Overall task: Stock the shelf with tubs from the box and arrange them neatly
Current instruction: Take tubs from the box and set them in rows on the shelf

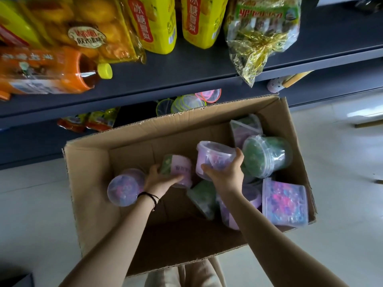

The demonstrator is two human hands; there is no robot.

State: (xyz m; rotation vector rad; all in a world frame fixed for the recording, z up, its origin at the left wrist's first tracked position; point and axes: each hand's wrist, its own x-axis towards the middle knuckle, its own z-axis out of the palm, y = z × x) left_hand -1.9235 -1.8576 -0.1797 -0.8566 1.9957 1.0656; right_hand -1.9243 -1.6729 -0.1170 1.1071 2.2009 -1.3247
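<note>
Left hand (159, 179): in the box's (87, 183) left half, wrapped round a labelled tub (181, 168) lying sideways.
Right hand (226, 175): mid-box, clasping 1 purple tub (213, 157) by its wall.
Handling: probably light, stiff, slick plastic; grip the walls, not the lids.

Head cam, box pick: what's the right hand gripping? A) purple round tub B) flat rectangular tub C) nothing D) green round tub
A: the right hand curls thumb and fingers round the purple round tub; the green round tub lies to its right in the box, and the left hand holds a pink-labelled tub.
</note>
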